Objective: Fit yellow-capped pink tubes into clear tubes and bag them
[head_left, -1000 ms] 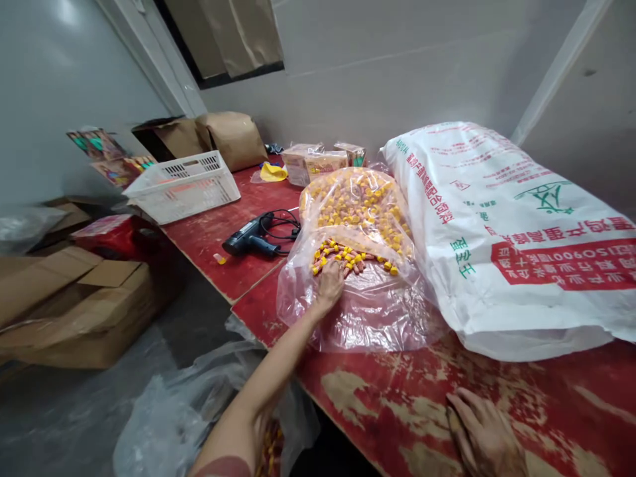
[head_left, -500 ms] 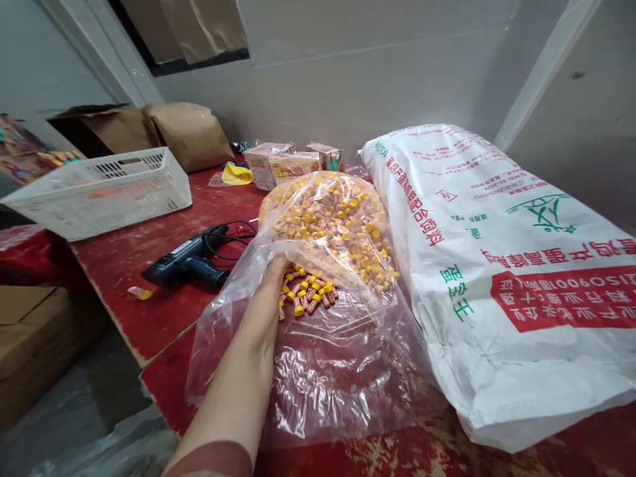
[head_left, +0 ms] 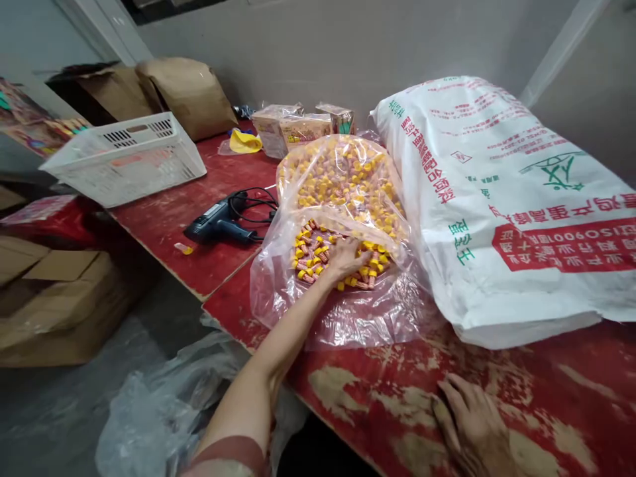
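Observation:
My left hand (head_left: 346, 258) reaches into the mouth of a clear plastic bag (head_left: 293, 311). Its fingers are spread over small pink-patterned tubes with yellow caps (head_left: 311, 255), touching several of them. Many more of these tubes fill the back of the bag, seen through the film. On the worn red table (head_left: 412, 364), near its front edge, my right hand (head_left: 474, 421) lies with its fingers apart and holds nothing.
A large white printed sack (head_left: 497, 192) lies right of the bag. To the left are a dark gun-shaped tool (head_left: 218, 218) with a cord, one loose tube (head_left: 183, 248) and a white plastic crate (head_left: 144, 159). Wrapped boxes (head_left: 305, 129) stand behind. Cardboard boxes (head_left: 54, 298) sit by the floor.
My left hand, hidden under the bag's film before, now shows among the tubes, with more tubes spread toward the opening. My right hand has come into view on the table. The view has tilted down.

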Action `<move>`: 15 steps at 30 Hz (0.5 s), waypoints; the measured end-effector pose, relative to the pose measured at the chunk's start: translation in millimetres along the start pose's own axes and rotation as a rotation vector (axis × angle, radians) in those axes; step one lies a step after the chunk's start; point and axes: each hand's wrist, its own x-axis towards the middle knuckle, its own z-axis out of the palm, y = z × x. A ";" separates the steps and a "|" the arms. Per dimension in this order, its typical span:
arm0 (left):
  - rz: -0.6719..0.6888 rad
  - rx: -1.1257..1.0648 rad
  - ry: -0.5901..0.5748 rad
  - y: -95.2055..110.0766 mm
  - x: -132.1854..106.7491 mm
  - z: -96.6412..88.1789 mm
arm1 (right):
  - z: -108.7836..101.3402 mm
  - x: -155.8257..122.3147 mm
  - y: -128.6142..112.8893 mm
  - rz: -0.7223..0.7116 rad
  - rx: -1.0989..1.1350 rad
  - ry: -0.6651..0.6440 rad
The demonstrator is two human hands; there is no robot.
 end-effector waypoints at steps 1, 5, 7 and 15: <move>0.023 0.003 -0.029 10.9 -8.6 4.2 | -2.2 2.7 -0.6 0.010 0.025 0.007; 0.075 -0.010 -0.062 40.6 -35.5 7.0 | -8.6 5.5 0.8 0.140 0.263 0.108; 0.103 -0.054 0.019 47.4 -47.3 -0.1 | -14.3 4.9 2.7 0.337 0.482 0.138; -0.033 -0.439 0.279 57.0 -122.1 -27.2 | -38.2 16.0 19.1 1.198 1.579 0.310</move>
